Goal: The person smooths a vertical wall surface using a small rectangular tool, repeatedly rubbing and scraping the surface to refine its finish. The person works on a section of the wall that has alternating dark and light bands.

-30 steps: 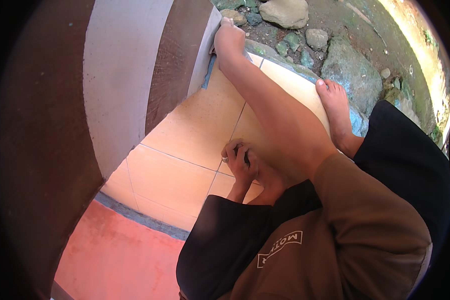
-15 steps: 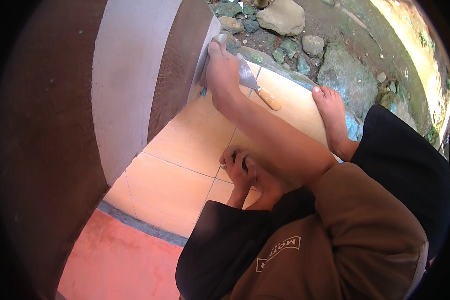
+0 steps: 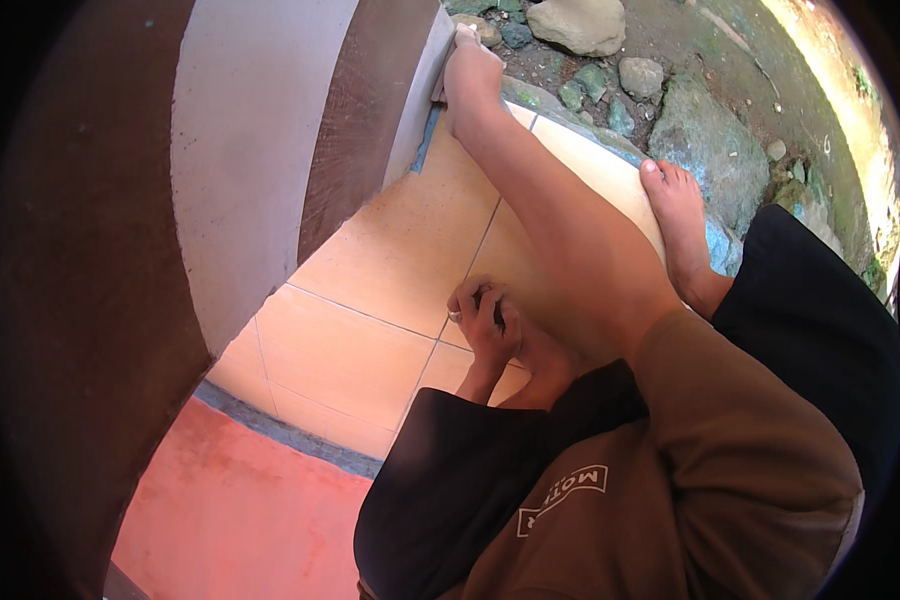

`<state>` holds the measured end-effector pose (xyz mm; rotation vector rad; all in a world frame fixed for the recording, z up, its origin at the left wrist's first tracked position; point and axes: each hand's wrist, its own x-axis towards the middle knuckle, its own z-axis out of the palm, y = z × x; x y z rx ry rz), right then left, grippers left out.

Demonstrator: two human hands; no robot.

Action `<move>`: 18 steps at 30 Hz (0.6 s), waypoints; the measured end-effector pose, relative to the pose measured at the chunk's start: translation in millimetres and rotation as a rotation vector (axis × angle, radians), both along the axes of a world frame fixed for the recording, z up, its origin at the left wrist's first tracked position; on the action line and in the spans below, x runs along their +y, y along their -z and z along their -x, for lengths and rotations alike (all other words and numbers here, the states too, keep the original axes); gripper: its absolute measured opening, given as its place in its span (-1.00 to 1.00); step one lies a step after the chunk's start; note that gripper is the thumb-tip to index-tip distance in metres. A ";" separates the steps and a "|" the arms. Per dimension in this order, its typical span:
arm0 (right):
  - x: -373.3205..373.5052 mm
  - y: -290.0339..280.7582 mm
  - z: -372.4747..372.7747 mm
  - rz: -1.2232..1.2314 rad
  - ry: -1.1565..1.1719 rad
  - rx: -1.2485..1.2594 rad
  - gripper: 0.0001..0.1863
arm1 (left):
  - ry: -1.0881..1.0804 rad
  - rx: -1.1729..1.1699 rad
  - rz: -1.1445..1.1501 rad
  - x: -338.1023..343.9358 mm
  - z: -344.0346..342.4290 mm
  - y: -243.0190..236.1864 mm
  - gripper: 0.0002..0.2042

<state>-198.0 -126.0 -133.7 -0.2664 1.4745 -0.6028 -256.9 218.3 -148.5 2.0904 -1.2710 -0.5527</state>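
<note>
My right hand (image 3: 473,75) is stretched out to the far end of the striped wall (image 3: 360,130), at its pale outer corner. Its fingers are closed and pressed against that corner; a thin greyish edge shows beside them, too little to name. My left hand (image 3: 487,322) is low over the tiles, close to my left foot (image 3: 545,362). Its fingers are curled in, with a dark patch between them that I cannot make out. A small shiny spot, possibly a ring, shows on one finger. The putty knife seen earlier is hidden behind my right forearm.
Beige floor tiles (image 3: 360,325) run along the wall's foot, with a blue strip (image 3: 427,140) near the corner. A red floor (image 3: 240,500) lies at the lower left. Past the tiles are large stones (image 3: 577,25) and bare soil. My right foot (image 3: 678,205) rests at the tile edge.
My right hand has slid farther away along the wall corner, and its forearm now covers the putty knife. My left hand stays curled near the foot. The view has shifted slightly.
</note>
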 end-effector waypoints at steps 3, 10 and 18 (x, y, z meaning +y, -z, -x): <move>51.5 -8.8 -15.8 0.241 0.018 -0.005 -0.50 | -0.051 0.051 0.027 0.8 -0.7 7.6 -0.81; 26.7 -15.6 -9.4 0.226 0.034 0.026 -0.41 | -0.020 0.015 -0.017 -2.0 0.3 3.0 -0.83; 66.6 -34.7 -26.1 0.431 0.013 0.080 -0.45 | -0.047 -0.014 -0.009 -0.1 -3.0 5.0 -0.82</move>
